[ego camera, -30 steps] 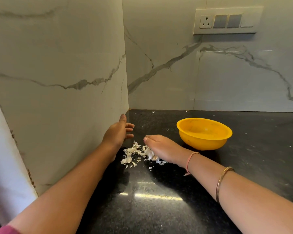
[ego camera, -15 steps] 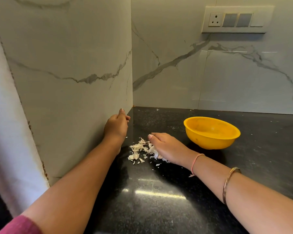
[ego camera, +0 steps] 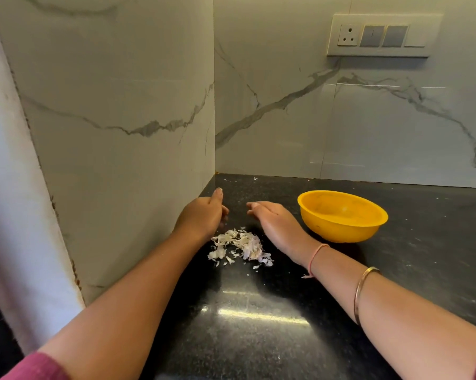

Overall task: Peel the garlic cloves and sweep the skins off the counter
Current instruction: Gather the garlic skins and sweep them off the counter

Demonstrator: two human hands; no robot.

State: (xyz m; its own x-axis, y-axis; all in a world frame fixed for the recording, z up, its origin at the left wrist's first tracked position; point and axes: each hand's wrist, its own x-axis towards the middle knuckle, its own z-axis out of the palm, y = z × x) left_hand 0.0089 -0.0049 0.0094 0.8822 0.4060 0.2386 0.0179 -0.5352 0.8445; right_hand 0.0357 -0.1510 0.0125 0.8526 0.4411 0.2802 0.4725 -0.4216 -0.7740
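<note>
Resting on the black counter [ego camera: 258,338], the left hand [ego camera: 201,215] and the right hand [ego camera: 275,223] are lying apart with a narrow gap between them. Each is cupping loosely curled fingers and gripping nothing visible. The garlic skins [ego camera: 239,246] are lying in a loose pile between the two wrists, nearer the person than the fingertips. The yellow bowl [ego camera: 341,215] is sitting just right of the right hand. The marble wall [ego camera: 127,160] is standing immediately left of the left hand

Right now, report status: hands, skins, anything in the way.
Left hand curled, palm hidden; right hand open, neither on the pile. Garlic skins heaped on counter between the wrists. Yellow bowl stands right, apart from pile.
</note>
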